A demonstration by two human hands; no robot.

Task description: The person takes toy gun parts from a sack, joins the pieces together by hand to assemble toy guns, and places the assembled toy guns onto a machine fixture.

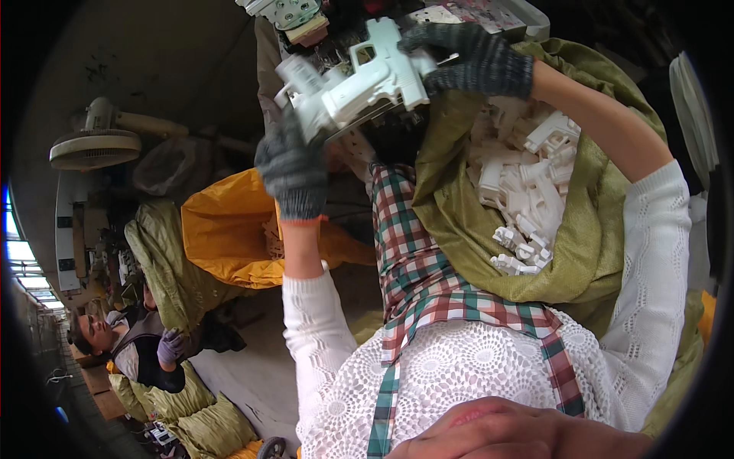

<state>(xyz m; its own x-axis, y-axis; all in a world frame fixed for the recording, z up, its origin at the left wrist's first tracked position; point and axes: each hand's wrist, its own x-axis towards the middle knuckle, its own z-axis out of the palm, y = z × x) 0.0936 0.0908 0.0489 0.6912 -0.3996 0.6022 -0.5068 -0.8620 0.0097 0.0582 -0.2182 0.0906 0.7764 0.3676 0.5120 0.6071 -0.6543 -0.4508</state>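
Both my hands wear dark grey knitted gloves. My left hand (292, 172) is closed around blurred white plastic toy pistol pieces (307, 93) at the upper middle. To their right, my right hand (478, 65) grips a white toy pistol (382, 69) by one side, its thumb and fingers partly hidden behind it. The pieces in the two hands overlap, so I cannot tell where one ends. Beside my right forearm, an open olive-green woven sack (600, 252) holds many more white toy pistol pieces (527, 172).
The work table (535, 19) edge lies just beyond my hands, with a pale green fixture (289, 11) at its left. An open orange sack (222, 222) stands left of my left forearm. Farther left are a fan (95, 147), stuffed green sacks (206, 424) and another person (145, 352).
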